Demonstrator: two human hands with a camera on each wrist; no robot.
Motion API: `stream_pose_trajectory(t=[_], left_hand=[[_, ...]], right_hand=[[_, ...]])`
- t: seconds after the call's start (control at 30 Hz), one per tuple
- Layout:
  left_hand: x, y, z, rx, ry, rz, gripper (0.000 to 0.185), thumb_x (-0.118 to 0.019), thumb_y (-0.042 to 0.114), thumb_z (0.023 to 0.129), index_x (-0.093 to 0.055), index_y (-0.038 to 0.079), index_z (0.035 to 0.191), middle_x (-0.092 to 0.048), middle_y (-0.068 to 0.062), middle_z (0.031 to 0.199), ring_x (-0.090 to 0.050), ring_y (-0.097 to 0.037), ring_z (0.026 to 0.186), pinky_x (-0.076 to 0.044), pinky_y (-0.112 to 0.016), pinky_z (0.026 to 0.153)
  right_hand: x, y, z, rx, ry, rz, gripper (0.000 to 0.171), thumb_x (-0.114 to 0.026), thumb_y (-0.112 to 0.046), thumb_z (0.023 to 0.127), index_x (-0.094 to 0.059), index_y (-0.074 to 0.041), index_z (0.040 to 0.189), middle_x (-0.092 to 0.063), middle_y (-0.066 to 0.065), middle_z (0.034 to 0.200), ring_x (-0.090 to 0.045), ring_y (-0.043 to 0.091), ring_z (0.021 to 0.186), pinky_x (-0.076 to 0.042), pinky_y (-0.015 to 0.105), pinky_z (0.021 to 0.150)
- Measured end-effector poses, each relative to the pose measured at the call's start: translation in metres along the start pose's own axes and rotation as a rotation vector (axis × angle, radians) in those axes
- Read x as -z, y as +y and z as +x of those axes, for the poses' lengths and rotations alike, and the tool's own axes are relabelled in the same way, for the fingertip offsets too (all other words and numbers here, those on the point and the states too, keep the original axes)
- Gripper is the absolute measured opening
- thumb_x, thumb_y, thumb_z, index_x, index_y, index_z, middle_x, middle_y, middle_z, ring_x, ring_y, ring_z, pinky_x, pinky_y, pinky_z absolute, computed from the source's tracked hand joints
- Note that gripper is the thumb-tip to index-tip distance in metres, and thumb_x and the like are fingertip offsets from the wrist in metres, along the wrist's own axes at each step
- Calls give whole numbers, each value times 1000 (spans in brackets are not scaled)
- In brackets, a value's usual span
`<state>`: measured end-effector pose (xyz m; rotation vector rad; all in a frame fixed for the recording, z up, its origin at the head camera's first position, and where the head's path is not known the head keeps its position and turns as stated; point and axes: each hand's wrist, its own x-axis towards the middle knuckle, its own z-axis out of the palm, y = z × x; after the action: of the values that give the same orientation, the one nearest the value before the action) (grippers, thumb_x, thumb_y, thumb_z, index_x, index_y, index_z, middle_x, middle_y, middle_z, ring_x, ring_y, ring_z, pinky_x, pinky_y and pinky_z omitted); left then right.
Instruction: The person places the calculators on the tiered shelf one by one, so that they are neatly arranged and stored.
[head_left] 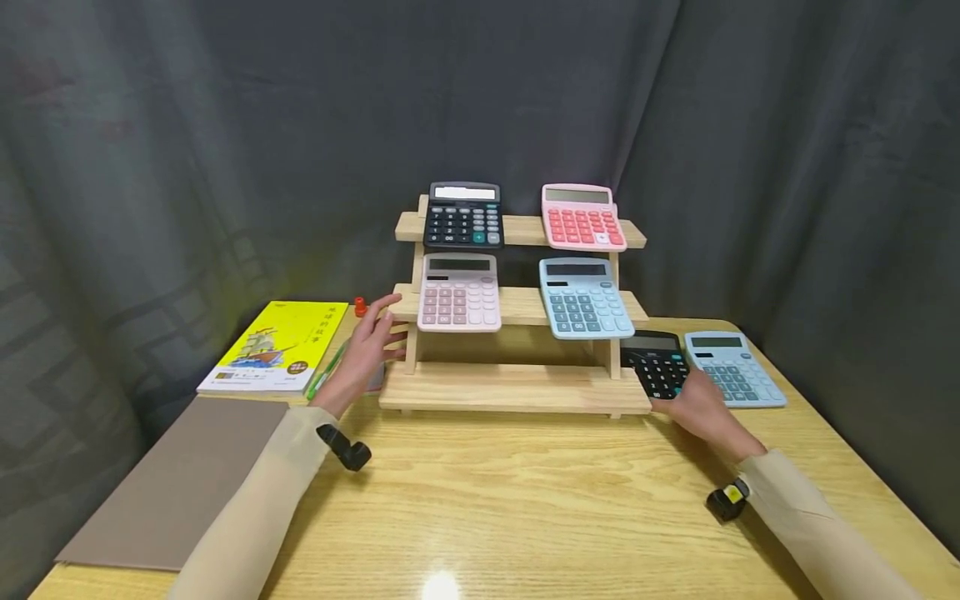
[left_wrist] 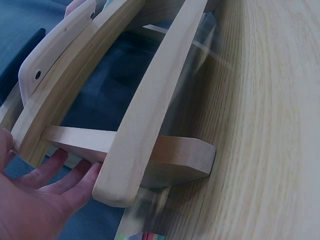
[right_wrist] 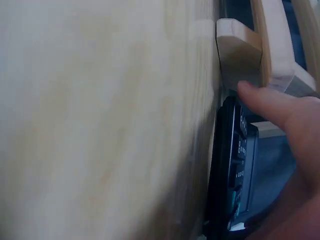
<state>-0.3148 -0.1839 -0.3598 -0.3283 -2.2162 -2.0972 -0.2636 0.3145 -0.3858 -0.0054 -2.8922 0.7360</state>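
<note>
A wooden rack [head_left: 517,387] of three stepped shelves stands at the middle of the counter [head_left: 525,500], toward its far edge. The left hand [head_left: 365,350] lies against the rack's left end, fingers [left_wrist: 75,182] straight and relaxed, touching the end of the middle shelf and the upright; this grip holds nothing. The right hand [head_left: 693,408] rests on the near end of a black calculator [head_left: 655,362] that lies flat just beside the rack's right foot. In the right wrist view a finger [right_wrist: 262,100] stretches over the keys toward the rack's foot; whether that grip has closed on the calculator I cannot tell.

A blue calculator [head_left: 731,369] lies just right of the black one, near the counter's right edge. The top shelf carries a dark calculator [head_left: 462,215] and a pink one [head_left: 582,218]; the middle shelf a pale pink one [head_left: 458,293] and a light blue one [head_left: 583,298]. The bottom shelf is bare.

Near the far left corner lie a yellow book [head_left: 277,346], a green pen [head_left: 326,373] and a red cap [head_left: 360,307]. A grey folder [head_left: 180,483] lies along the left edge. The near half of the counter is open wood.
</note>
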Motion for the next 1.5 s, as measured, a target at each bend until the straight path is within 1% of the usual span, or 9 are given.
stream_pose_trajectory(t=[0.3,0.6,0.7,0.87,0.97,1.17,1.33,1.4,1.5], left_hand=[[-2,-1,1,10,-4,2,47,-36,28,112,-32,21,158,-39,-25,149,-50,-47,129,-41,-63,104],[-1,-2,2,10,-6,-1,48,-34,26,112,-29,20,159,-38,-26,150,-49,-49,130,-40,-64,104],[-1,-2,1,11,-5,13,47,-36,27,112,-31,21,158,-40,-26,149,-50,-48,130,-41,-63,104],[1,-3,2,-2,4,11,46,-36,28,112,-32,20,158,-41,-27,146,-51,-48,128,-41,-63,103],[1,-4,1,-3,4,13,47,-35,28,112,-32,20,158,-40,-27,147,-50,-48,129,-41,-64,103],[0,-3,0,9,5,19,46,-36,29,112,-32,21,157,-40,-26,149,-50,-48,129,-41,-64,103],[0,-3,1,13,2,7,46,-35,27,112,-31,20,158,-41,-27,149,-50,-49,129,-41,-64,103],[-2,4,-2,23,0,7,46,-34,24,112,-31,17,158,-39,-28,149,-49,-50,129,-40,-65,103],[-2,5,-1,26,1,11,46,-34,23,112,-30,18,158,-40,-28,149,-49,-50,129,-41,-64,104]], right_hand=[[-4,3,14,-55,-51,-93,102,-76,-25,82,-12,30,139,-27,52,134,-30,62,125,-24,69,108],[-4,4,17,-41,23,-58,116,-86,-37,76,-15,21,147,-34,50,136,-38,64,123,-35,71,100],[-2,5,16,-42,22,-40,114,-86,-38,76,-18,20,147,-36,49,136,-40,62,123,-37,69,101],[1,3,13,-63,58,-75,111,-86,-45,74,-28,20,144,-42,46,130,-44,61,118,-38,71,94],[2,2,10,-89,87,-97,111,-86,-47,72,-31,20,141,-43,46,127,-44,63,114,-37,73,89],[5,2,-1,-73,173,-77,105,-88,-43,69,-37,19,136,-48,43,123,-47,61,110,-39,71,82],[13,-2,-12,-71,230,-43,108,-90,-44,66,-36,18,136,-46,41,125,-44,60,112,-38,73,82],[18,-5,-18,-67,243,-18,110,-90,-44,67,-34,18,138,-45,40,127,-42,60,114,-36,72,82],[25,-13,-29,-67,257,3,113,-90,-44,68,-30,17,141,-42,40,129,-38,60,116,-34,71,85]])
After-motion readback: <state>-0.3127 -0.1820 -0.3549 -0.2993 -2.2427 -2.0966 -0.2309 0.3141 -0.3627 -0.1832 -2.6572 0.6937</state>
